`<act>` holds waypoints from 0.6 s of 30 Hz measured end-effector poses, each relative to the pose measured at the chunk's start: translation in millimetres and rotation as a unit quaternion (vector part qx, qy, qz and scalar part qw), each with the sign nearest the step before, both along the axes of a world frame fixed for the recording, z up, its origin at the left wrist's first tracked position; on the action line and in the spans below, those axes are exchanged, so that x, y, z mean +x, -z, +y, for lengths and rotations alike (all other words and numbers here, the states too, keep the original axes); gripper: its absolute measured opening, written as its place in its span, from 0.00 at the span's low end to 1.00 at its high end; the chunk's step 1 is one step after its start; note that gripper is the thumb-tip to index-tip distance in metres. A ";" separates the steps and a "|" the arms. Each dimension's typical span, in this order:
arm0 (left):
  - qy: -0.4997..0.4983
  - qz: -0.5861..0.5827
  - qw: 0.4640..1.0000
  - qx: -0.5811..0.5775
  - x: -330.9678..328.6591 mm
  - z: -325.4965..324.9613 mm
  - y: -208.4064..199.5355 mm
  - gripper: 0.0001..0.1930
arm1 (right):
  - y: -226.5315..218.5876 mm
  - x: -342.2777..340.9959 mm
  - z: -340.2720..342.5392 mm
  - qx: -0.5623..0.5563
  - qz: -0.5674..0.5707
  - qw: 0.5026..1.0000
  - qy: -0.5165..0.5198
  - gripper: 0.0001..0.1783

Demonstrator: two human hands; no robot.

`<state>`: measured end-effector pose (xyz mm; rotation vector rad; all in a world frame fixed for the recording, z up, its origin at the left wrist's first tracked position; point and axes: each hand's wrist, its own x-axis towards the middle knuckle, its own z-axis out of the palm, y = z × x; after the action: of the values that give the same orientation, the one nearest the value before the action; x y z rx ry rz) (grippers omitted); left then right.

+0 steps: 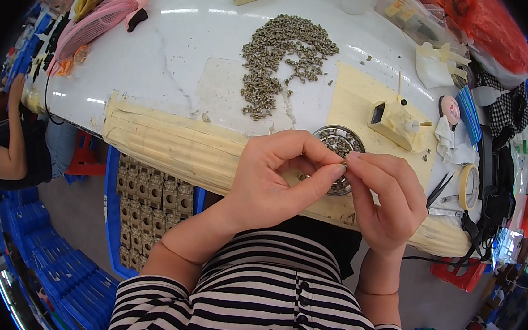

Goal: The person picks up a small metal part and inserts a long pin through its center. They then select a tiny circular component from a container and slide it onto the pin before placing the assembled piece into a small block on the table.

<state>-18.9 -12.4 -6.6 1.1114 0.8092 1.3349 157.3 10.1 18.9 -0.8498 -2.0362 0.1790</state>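
My left hand [279, 169] and my right hand [387, 196] meet fingertip to fingertip over a round metal dish [361, 143]. Between the pinched fingers of both is a tiny metal part [344, 164], mostly covered by the fingertips, so its exact kind does not show. Small metal parts [339, 140] lie in the dish, whose near side is partly hidden by my hands. Farther back on the white table spreads a curved heap of similar small metal parts [262, 65].
A taped box-like device [403, 127] stands right of the dish, with black tweezers [440, 187] and a tape roll [469, 187] beyond. A pink fan [95, 24] lies far left. Below the padded table edge [173, 134] sits a blue crate [111, 202] of metal blocks. Another person [14, 145] sits left.
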 end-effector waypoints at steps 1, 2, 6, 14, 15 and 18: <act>0.000 0.001 1.000 0.000 -0.1 0.0 -0.3 0.04 | -0.5 0.1 0.1 0.000 -0.003 1.000 -0.002 0.13; 0.001 0.002 1.000 -0.002 -0.4 -0.1 -0.6 0.04 | -0.6 0.3 0.4 0.002 -0.007 1.000 -0.004 0.13; 0.015 0.022 1.000 -0.005 -2.4 -0.4 -1.9 0.04 | -1.5 2.5 1.8 0.005 -0.025 1.000 -0.008 0.13; 0.031 0.037 0.999 -0.005 -3.5 0.4 -2.5 0.05 | -3.0 2.9 3.2 -0.010 -0.030 0.999 -0.012 0.12; 0.031 0.040 0.999 -0.003 -3.6 0.6 -2.8 0.05 | -2.9 3.2 3.3 -0.013 -0.028 0.999 -0.013 0.11; 0.026 0.029 0.999 -0.013 -2.6 0.8 -1.7 0.04 | -2.5 2.6 2.7 -0.018 -0.013 1.000 -0.006 0.11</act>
<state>-21.5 -11.5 -4.9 1.1472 0.8322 1.2512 160.0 12.7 21.4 -0.8662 -2.0674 0.2128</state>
